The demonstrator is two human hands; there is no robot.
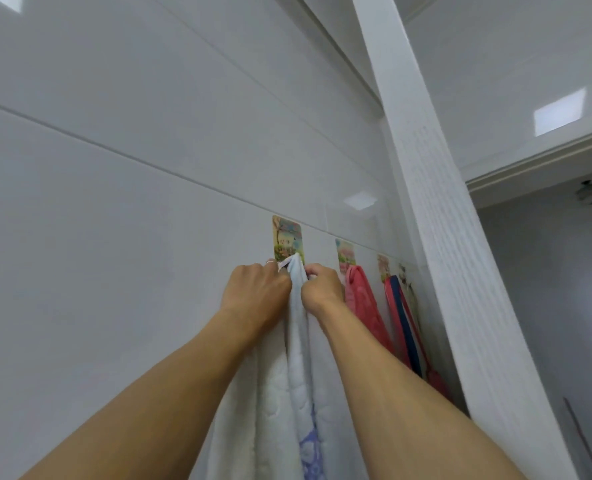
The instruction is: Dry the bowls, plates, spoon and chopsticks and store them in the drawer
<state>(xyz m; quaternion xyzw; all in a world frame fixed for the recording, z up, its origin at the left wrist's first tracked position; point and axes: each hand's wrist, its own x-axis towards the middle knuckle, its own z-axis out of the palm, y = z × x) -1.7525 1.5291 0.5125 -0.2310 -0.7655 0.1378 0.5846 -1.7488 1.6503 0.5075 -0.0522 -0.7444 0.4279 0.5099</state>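
Towel-fetch step: left hand (256,289) and right hand (322,284) both pinch the white towel (296,327) top just below the picture hook (287,239); next lift loop clear; dishes, drawer out of view.

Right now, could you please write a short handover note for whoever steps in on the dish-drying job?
Left hand: grips the top of the white towel just below the picture hook on the tiled wall.
Right hand: pinches the same towel top from the other side.
The towel's top sits right at the hook; whether it is hooked on cannot be told. A pink cloth hangs on the next hook.
Bowls, plates, spoon, chopsticks and drawer are out of view, so progress on them cannot be judged.
Left: confirm drying and storing.
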